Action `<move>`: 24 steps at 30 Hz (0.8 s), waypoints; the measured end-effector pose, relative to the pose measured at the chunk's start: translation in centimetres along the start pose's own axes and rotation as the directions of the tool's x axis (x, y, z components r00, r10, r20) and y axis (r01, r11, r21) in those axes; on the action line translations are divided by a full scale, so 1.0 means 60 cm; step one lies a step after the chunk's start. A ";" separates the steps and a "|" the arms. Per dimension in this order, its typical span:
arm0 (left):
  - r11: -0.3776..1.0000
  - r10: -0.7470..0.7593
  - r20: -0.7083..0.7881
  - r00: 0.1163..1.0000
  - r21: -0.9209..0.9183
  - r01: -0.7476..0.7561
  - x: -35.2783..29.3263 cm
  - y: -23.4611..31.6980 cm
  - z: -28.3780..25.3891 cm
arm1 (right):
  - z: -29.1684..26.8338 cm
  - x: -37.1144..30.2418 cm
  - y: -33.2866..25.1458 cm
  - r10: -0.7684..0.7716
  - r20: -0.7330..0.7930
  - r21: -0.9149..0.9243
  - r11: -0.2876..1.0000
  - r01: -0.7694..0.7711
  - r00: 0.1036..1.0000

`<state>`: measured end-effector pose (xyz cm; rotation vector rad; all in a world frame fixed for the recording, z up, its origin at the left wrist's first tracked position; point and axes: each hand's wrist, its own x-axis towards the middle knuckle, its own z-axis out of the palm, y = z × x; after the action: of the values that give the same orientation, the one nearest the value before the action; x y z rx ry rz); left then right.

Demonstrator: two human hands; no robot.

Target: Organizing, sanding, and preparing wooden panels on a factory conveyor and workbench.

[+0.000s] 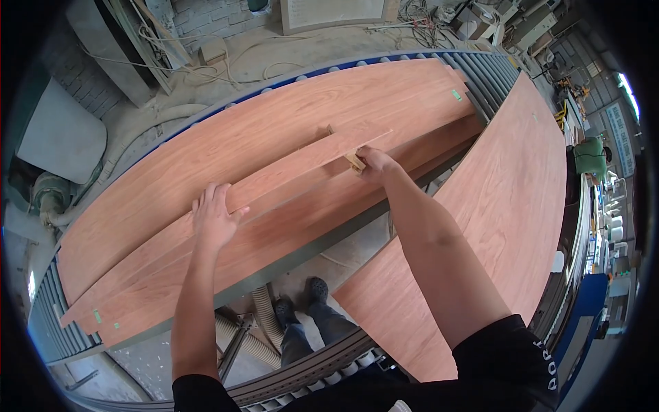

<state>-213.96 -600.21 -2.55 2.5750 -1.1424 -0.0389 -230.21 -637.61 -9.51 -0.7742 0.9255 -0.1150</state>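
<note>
A long, narrow wood-grain strip (288,172) stands tilted along the wide wood-grain panels (268,110) in front of me. My left hand (216,216) grips its upper edge, fingers over the top and thumb on the near side. My right hand (374,165) pinches a small pale wooden piece (355,162) beside the strip's right part; its full shape is partly hidden by the fingers. Just beyond the strip, another small wooden bit (330,129) sticks up. Green stickers (97,316) mark the panels' ends.
The panels lie on a roller conveyor (480,79). Another large wood-grain panel (480,240) slants at my right. Ribbed hoses (266,316) and a curved dark rail (302,374) are near my feet. Cables lie on the far floor. A person in green (590,156) is farther right.
</note>
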 end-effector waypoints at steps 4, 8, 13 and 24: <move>1.000 0.000 0.008 1.000 0.013 0.000 0.012 0.011 -0.001 | -0.015 0.007 -0.004 -0.005 0.054 -0.276 0.961 0.020 0.999; 1.000 0.010 -0.017 1.000 0.027 -0.009 0.071 0.063 -0.004 | -0.025 0.013 0.018 0.087 0.212 -0.312 0.950 -0.016 0.973; 0.997 -0.072 0.003 0.997 0.038 0.072 0.116 0.062 0.005 | 0.090 -0.091 -0.033 0.242 0.187 -0.653 0.755 -0.064 0.952; 0.991 -0.078 0.074 0.994 0.116 0.069 0.096 0.105 0.145 | 0.113 -0.269 -0.097 -0.097 0.347 -0.572 0.766 0.293 0.933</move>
<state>-215.93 -610.80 -8.30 2.7373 -1.1060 -0.0957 -233.71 -631.57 7.61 -1.4656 0.5773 0.1325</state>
